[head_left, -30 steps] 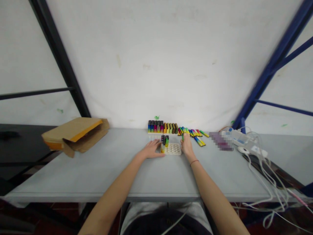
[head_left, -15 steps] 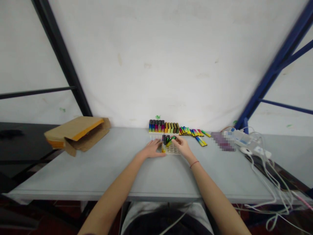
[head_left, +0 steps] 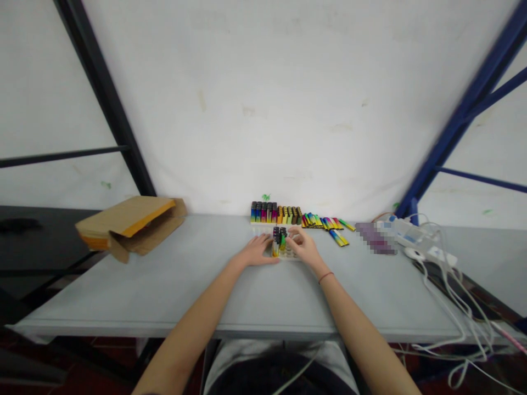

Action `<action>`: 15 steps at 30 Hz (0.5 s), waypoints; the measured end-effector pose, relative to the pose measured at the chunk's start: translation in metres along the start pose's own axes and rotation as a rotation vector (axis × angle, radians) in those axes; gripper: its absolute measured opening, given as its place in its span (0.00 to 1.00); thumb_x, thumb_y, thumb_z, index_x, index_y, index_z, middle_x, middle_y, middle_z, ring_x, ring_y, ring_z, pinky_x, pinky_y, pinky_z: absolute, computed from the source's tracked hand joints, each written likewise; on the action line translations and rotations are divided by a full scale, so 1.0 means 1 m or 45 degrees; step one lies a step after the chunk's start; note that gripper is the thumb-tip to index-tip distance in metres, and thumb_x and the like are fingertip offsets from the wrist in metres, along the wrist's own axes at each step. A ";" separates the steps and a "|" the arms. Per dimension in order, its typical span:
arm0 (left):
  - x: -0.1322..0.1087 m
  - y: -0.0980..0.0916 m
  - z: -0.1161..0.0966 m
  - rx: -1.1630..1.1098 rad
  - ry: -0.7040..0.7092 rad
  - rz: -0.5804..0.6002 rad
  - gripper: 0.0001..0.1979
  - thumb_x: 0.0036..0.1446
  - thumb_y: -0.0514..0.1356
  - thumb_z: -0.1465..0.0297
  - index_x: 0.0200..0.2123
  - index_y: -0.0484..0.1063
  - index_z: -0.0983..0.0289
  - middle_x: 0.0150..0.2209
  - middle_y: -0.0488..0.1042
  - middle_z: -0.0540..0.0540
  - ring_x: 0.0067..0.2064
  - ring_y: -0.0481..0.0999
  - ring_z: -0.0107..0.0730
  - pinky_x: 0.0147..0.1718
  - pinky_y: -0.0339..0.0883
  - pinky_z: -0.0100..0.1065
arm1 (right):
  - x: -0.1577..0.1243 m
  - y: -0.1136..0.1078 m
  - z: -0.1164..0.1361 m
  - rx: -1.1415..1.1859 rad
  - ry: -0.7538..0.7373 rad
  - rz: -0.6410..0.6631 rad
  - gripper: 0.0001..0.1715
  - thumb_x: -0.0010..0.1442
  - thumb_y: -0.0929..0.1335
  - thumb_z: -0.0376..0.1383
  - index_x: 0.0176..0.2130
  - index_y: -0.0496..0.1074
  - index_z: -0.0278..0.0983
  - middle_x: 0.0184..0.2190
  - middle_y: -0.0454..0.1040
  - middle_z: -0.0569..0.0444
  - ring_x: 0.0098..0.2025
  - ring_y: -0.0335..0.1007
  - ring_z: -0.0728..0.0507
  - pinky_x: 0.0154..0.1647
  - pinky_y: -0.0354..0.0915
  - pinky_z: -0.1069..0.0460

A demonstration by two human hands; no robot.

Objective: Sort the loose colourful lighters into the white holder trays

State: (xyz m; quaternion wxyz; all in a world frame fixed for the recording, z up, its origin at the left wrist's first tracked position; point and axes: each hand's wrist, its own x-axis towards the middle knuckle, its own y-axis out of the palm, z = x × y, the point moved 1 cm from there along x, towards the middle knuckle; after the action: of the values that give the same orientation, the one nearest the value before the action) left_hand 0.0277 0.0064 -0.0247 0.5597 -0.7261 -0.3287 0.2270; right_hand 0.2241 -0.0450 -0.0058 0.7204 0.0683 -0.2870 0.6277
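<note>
A pale tray with rows of round holes [head_left: 293, 257] lies on the table before me. Several dark-topped lighters [head_left: 275, 242] stand upright in its left part. My left hand [head_left: 256, 250] rests at the tray's left side, fingers spread and thumb along the front edge. At the right of the standing lighters is a green and yellow lighter [head_left: 283, 242], now upright in the tray. My right hand [head_left: 304, 247] is over the tray's right part, thumb and forefinger apart, fingertips close beside that lighter. Whether they still touch it I cannot tell.
Behind stand a filled lighter tray [head_left: 263, 213] and a group of yellow-to-brown lighters [head_left: 289, 214]. Loose lighters [head_left: 323, 221] lie to their right, with a few nearer ones [head_left: 338, 237]. An open cardboard box [head_left: 132, 219] sits left; a power strip [head_left: 411, 233] and white cables [head_left: 448, 274] lie right.
The green and yellow lighter has gone from tilted in my right fingers to upright in the tray. My right fingers have parted. My left hand has stayed in place.
</note>
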 end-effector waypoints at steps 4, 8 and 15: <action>0.000 -0.001 0.001 -0.008 0.001 0.005 0.45 0.54 0.59 0.45 0.66 0.49 0.63 0.68 0.47 0.64 0.69 0.44 0.53 0.65 0.40 0.50 | 0.007 -0.032 -0.013 -0.330 0.071 -0.402 0.15 0.59 0.62 0.41 0.35 0.72 0.34 0.34 0.74 0.46 0.37 0.68 0.41 0.42 0.64 0.47; 0.000 -0.002 0.001 -0.019 0.003 0.007 0.44 0.54 0.59 0.45 0.66 0.50 0.61 0.68 0.49 0.62 0.69 0.45 0.53 0.65 0.41 0.49 | 0.001 -0.072 -0.037 -1.003 0.388 -0.636 0.22 0.58 0.60 0.32 0.49 0.73 0.32 0.50 0.70 0.36 0.55 0.59 0.32 0.55 0.56 0.38; 0.000 -0.002 0.000 0.003 0.002 0.014 0.45 0.54 0.58 0.44 0.66 0.51 0.66 0.68 0.47 0.66 0.69 0.44 0.51 0.65 0.40 0.48 | -0.006 -0.081 -0.055 -1.448 0.567 -0.477 0.20 0.62 0.61 0.37 0.48 0.76 0.35 0.59 0.64 0.40 0.63 0.47 0.26 0.56 0.51 0.33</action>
State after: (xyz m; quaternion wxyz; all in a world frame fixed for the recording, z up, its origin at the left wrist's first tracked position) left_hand 0.0268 0.0064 -0.0225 0.5596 -0.7273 -0.3241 0.2299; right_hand 0.3182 -0.0415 -0.0327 0.7841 -0.4078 -0.4018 0.2398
